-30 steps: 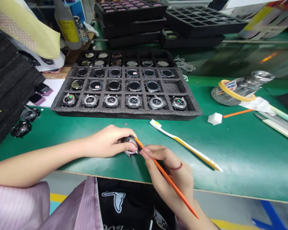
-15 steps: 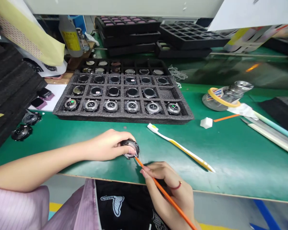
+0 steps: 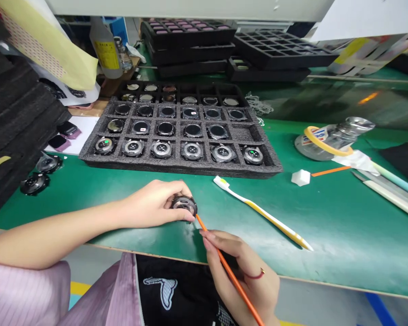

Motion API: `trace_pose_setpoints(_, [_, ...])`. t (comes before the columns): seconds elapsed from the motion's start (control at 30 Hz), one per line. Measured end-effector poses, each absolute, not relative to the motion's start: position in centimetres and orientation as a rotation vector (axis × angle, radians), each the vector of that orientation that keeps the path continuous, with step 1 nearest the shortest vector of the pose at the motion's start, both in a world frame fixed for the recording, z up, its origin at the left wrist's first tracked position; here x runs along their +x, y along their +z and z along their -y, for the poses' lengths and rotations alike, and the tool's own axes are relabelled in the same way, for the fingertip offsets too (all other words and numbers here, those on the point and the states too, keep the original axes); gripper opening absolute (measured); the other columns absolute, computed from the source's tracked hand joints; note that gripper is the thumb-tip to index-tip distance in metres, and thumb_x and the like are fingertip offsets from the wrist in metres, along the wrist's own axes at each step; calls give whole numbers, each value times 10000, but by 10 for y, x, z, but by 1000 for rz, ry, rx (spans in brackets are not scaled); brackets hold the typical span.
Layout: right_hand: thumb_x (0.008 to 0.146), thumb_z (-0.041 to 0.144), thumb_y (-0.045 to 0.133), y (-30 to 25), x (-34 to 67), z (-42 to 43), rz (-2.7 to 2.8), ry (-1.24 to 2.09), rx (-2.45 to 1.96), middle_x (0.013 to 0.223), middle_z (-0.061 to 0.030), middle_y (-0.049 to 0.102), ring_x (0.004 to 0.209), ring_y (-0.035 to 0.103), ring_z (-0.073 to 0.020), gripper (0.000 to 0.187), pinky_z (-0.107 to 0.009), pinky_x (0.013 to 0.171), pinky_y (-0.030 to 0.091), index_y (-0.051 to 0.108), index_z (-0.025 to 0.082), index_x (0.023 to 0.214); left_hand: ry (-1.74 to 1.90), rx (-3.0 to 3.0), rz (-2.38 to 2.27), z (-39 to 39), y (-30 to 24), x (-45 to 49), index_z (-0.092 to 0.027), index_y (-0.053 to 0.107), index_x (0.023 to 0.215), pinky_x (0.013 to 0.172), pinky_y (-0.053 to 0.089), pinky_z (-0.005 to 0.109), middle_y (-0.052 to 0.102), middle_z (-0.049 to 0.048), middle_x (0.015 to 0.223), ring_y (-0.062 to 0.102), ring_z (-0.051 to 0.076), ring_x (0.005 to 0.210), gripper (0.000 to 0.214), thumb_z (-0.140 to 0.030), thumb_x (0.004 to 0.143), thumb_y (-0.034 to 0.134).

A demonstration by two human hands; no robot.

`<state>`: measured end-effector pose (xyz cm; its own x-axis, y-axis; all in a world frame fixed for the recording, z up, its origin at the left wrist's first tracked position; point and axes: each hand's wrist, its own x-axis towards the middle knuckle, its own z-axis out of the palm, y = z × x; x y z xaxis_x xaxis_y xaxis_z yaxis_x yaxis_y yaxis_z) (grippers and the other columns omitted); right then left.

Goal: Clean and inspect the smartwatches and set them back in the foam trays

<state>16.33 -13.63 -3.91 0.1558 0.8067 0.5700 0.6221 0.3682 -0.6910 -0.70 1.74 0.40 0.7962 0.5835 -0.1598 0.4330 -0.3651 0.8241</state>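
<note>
Pinched in my left hand (image 3: 161,203) is a round black watch case (image 3: 184,204), held tilted just above the green bench with its back face toward me. My right hand (image 3: 241,267) grips a thin orange stick (image 3: 236,281) like a pen. The stick's far end meets the lower right rim of the case; its exact tip is too small to make out. To the right of the case lies a white and yellow toothbrush (image 3: 261,213). Behind my hands a black foam tray (image 3: 180,168) holds several watch cases (image 3: 162,148) in its compartments.
Two loose watch parts (image 3: 34,183) lie at left, beside stacked foam trays (image 3: 17,104). At right are a glass bottle (image 3: 321,142) with a yellow ring, a white block (image 3: 301,177) and a white-handled tool (image 3: 391,194). More trays (image 3: 193,52) stand behind.
The watch case has turned slightly in my left hand, and the stick's end has shifted right along its rim. The whole view has moved a little.
</note>
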Motion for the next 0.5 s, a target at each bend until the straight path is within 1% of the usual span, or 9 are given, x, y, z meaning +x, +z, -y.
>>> trace_pose_setpoints(0.1, [872,25,670,-39,165,136,1532,229,-1349,913,-54,786,770,778,-168,224,-250,722,655,661,218,986,195,1974,-733,-19,2,-7,-192,679,1014,521,321,201,549,-80,621,428,84,525,313,-459,868,749])
trace_pose_setpoints(0.2, [892,55,665,-35,171,130,1488,366,-1365,910,-47,784,821,781,-168,177,-246,749,648,660,224,945,186,1963,-710,-19,3,-6,-188,696,1023,535,328,200,624,-54,713,441,80,552,280,-424,880,744])
trace_pose_setpoints(0.37, [920,121,654,-32,179,112,1393,620,-1290,893,-40,772,835,770,-167,104,-251,722,635,658,225,911,166,1997,-703,-21,5,-4,-175,719,1019,546,331,205,619,-46,737,444,80,567,271,-408,881,741])
trace_pose_setpoints(0.5, [911,105,662,-33,185,115,1413,633,-1292,859,-46,762,810,759,-168,114,-243,685,622,653,216,885,174,2029,-687,-22,3,-3,-163,725,1036,557,349,201,657,-25,798,467,80,585,274,-386,879,750])
